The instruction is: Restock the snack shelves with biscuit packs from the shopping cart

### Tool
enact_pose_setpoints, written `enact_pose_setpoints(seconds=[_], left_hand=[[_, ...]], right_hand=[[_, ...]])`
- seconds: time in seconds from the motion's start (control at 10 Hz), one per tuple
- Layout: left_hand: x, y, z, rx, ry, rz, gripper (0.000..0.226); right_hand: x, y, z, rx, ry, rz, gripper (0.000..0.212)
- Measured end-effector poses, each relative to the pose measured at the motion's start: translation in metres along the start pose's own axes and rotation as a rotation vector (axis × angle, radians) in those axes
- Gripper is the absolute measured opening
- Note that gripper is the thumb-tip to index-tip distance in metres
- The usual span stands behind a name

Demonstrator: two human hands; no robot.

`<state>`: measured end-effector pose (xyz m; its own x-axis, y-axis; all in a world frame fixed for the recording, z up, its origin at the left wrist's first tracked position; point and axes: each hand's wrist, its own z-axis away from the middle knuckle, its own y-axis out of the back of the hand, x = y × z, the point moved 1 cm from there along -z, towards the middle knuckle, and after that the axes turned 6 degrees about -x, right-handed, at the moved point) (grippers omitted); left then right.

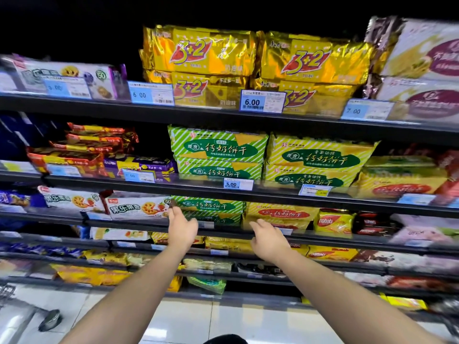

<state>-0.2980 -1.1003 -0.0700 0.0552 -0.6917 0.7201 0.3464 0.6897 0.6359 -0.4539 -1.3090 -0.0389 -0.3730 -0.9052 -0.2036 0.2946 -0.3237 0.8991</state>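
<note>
Packs, green, are lying stacked at twelve o'clock of the left hand and eleven o'clock of the right hand, both hovering open and empty, so a clumsy push is likely risking tipping them off the shelf.

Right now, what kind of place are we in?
Most likely a supermarket snack aisle: tiered black shelves stacked with biscuit packs, printed price tags clipped along the shelf edges, and a glossy tiled floor below.
</note>
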Motion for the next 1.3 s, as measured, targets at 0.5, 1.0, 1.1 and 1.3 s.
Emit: enact_pose_setpoints(seconds=[0.5,1.0,1.1,1.3], left_hand=[[0.018,-0.001,0.035,-0.263,-0.132,-0.429,0.056],[0.095,0.023,0.114,-0.417,-0.283,-0.578,0.055],[0.123,0.037,0.145,-0.359,-0.3,-0.444,0.052],[0.199,0.101,0.197,-0.225,-0.33,0.058,0.036]], right_hand=[[0.024,0.025,0.024,-0.076,-0.08,0.035,0.064],[0.031,0.071,0.103,-0.027,-0.112,-0.03,0.062],[0.031,0.098,0.135,0.078,-0.039,-0.054,0.061],[0.013,0.214,0.22,0.449,0.148,-0.466,0.053]])
